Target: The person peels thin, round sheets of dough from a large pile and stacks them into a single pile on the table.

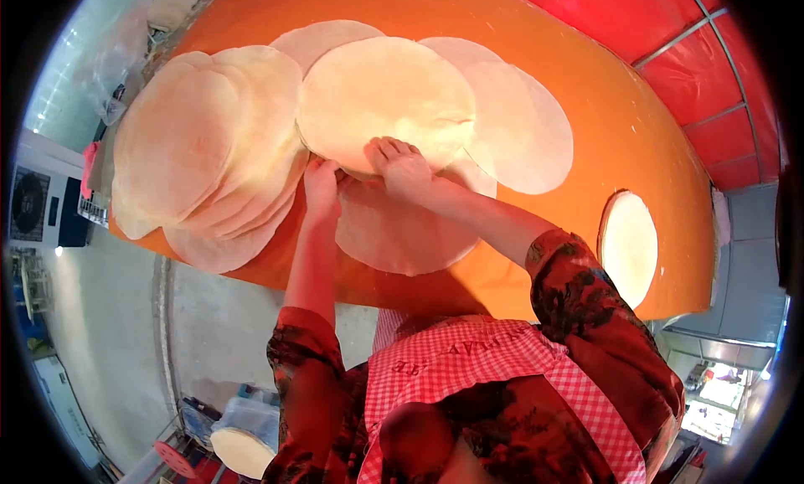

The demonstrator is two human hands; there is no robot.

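Note:
A large round flatbread point(389, 90), thin and pale, lies on top of other rounds at the middle of the orange table. My left hand point(322, 182) is closed at its lower left edge, with the fingertips partly hidden. On its lower edge, my right hand point(404, 167) has bent fingers over the top and appears to pinch the rim; the thumb is hidden. Just below both hands lies another thin flatbread point(406, 233), partly under my right forearm. Left of my left hand, several overlapping flatbreads point(180, 141) form a fanned pile.
More thin rounds point(536, 141) overlap to the right of the large one. A separate thick stack of rounds point(630, 249) sits near the right end of the orange table point(603, 99). Red padded panels point(703, 82) border the far right side. Below left, another round point(243, 452) rests on a stand.

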